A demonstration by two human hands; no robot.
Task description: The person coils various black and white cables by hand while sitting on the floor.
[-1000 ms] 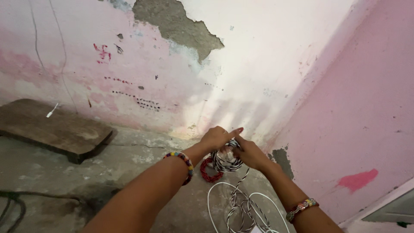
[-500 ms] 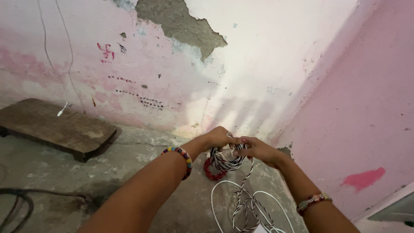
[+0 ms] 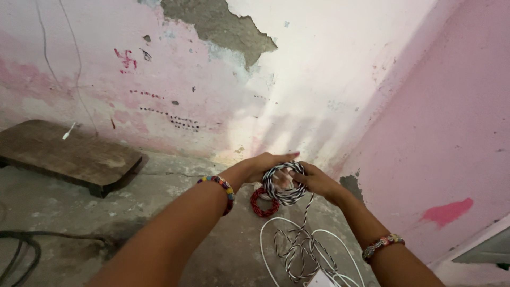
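A small coil of black-and-white twisted wire (image 3: 285, 184) is held up between both hands. My left hand (image 3: 261, 165) grips its left side and my right hand (image 3: 317, 180) grips its right side. A loose tail of the same wire (image 3: 299, 243) hangs from the coil and lies tangled on the floor below. A red-and-black wire coil (image 3: 261, 203) lies on the floor just under my left hand. Both wrists wear beaded bracelets.
White cable (image 3: 268, 250) loops on the concrete floor around the tangled wire. A dark wooden plank (image 3: 69, 154) lies at the left by the pink wall. A black cable (image 3: 21, 250) curls at the lower left. The pink side wall (image 3: 441, 143) stands close on the right.
The black-and-white coil has been raised and turned so its ring faces me. My right hand has shifted onto the coil's right side. The loose tail on the floor has shifted slightly.
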